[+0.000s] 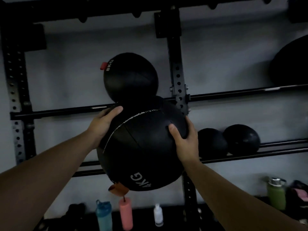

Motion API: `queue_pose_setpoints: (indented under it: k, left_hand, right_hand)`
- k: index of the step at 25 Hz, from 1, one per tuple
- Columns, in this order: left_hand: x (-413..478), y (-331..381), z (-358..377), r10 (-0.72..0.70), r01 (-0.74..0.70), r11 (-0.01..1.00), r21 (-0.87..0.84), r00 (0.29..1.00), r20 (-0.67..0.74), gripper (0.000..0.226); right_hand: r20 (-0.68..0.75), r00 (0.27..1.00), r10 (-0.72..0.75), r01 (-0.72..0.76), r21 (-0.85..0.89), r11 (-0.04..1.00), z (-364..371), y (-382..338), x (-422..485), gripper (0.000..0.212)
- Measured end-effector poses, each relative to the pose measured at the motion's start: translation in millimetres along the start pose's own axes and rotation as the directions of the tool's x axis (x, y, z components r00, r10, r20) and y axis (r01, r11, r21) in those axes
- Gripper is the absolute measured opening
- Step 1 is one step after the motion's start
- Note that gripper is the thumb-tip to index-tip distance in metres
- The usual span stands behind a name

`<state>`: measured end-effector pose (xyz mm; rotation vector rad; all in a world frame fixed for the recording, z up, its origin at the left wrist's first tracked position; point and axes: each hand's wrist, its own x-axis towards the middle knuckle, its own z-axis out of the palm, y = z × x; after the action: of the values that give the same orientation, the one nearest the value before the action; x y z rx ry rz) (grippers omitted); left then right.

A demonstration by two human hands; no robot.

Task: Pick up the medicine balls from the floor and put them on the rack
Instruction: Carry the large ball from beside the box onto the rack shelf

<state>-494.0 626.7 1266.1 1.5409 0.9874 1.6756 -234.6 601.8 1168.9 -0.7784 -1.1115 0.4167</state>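
I hold a large black medicine ball (143, 150) marked 4KG, with an orange tag at its bottom, raised in front of the rack. My left hand (104, 124) grips its upper left side and my right hand (186, 140) grips its upper right side. Just above it a black ball (130, 77) marked 8KG with a red tag rests on the rack's upper rails (233, 95). Two smaller black balls (211, 142) (241, 139) sit on the lower rails (266, 150) to the right.
Black perforated uprights stand at the left (15, 100) and centre (179, 90). Another big dark ball (291, 64) sits at the upper right edge. Below stand a blue bottle (103, 215), a pink bottle (125, 214), a small white bottle (158, 215) and a green flask (276, 194).
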Motion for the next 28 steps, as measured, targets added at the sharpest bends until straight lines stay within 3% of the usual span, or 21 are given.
queue_pose_setpoints:
  k: [8, 13, 17, 21, 28]
  left_hand:
    - [60.2, -71.6, -114.4, -0.088, 0.075, 0.995, -0.065, 0.969, -0.23, 0.055]
    - [120.3, -119.8, -185.5, -0.12, 0.094, 0.988, -0.119, 0.965, -0.234, 0.058]
    - [196.3, -188.4, -221.9, -0.128, 0.123, 0.992, -0.04, 0.974, -0.187, 0.054]
    - [278.1, -237.1, -216.0, -0.052, 0.056, 0.987, 0.148, 0.998, -0.025, 0.11]
    - [325.8, -268.5, -206.3, 0.095, -0.092, 0.968, 0.232, 0.995, -0.001, 0.134]
  right_hand:
    - [0.271, 0.962, -0.003, 0.013, -0.037, 0.999, 153.1, 77.6, 46.4, 0.121]
    - [0.296, 0.954, -0.037, 0.073, -0.111, 0.991, 243.1, 121.7, 71.1, 0.108]
    - [0.257, 0.966, -0.011, 0.066, -0.206, 0.976, 301.4, 195.2, 87.2, 0.107]
    - [0.186, 0.969, -0.165, 0.219, -0.32, 0.922, 334.9, 244.4, 148.9, 0.076]
    - [0.118, 0.967, -0.226, 0.25, -0.268, 0.93, 348.1, 268.8, 183.0, 0.049]
